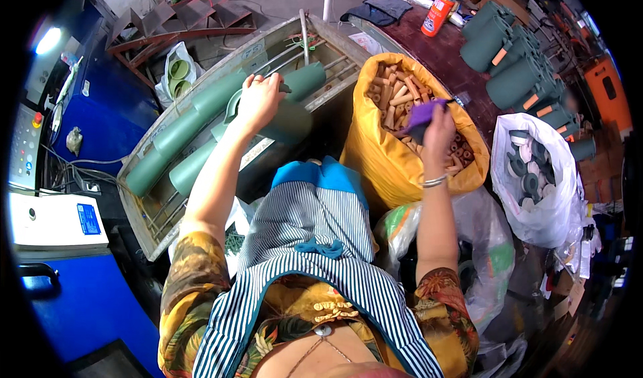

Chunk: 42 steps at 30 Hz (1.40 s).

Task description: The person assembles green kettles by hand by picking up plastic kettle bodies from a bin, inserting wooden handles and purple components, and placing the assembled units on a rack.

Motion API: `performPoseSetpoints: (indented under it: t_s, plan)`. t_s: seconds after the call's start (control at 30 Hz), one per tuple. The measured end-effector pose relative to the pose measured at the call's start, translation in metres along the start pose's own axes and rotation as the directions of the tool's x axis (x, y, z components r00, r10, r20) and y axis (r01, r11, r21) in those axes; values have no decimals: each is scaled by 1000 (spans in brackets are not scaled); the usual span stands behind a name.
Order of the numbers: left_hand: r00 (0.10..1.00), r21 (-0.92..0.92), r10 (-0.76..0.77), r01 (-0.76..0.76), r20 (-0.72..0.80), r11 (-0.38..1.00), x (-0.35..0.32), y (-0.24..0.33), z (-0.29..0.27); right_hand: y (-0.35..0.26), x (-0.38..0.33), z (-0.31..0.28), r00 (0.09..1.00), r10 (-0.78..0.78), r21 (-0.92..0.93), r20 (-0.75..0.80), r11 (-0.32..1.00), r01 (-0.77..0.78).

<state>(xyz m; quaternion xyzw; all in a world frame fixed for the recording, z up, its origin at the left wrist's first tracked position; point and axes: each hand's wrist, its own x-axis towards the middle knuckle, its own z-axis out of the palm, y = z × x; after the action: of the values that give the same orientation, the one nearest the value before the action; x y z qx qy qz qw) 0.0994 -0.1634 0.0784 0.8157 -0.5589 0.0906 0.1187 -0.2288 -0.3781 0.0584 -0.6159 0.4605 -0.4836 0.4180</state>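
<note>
My left hand (262, 100) is closed on a green cylindrical pot (289, 124), the fingers wrapped at its upper rim. The pot tilts over the near edge of a metal-framed trough. Other long green cylinders (181, 124) lie in a row inside that trough. My right hand (439, 130) grips a small purple piece (423, 114) with a dark underside, soft-looking, its exact kind unclear. It hangs just over a yellow sack (367, 137) filled with tan, hollow wooden handles (402, 90).
Right of the sack, a white bag (529, 224) holds dark and pale rings. Green pots with wooden handles (519, 76) stand on a dark red table (429, 49) beside an orange spray can (440, 13). Blue machines (110, 116) flank the trough (151, 247) on the left.
</note>
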Motion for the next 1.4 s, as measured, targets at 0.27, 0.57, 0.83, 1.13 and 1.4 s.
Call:
performPoseSetpoints:
  t_s: [0.27,0.57,0.83,1.13,1.4]
  plan:
    - [949,-589,-135,-61,-284,806,-59,55,-44,-109,-132,146,439,-888,148,140,457,877]
    - [771,-597,-174,-307,-613,742,-98,80,-51,-93,-161,122,618,-754,77,224,645,760]
    - [751,-312,185,-468,-634,827,-104,92,-91,-127,-77,101,39,-853,184,521,156,971]
    - [609,-59,221,-406,-762,912,-100,136,-54,-52,-78,145,986,-106,550,128,835,18]
    - [631,-949,-714,-267,-302,165,-90,132,-47,-69,-181,118,651,-37,645,758,190,-740]
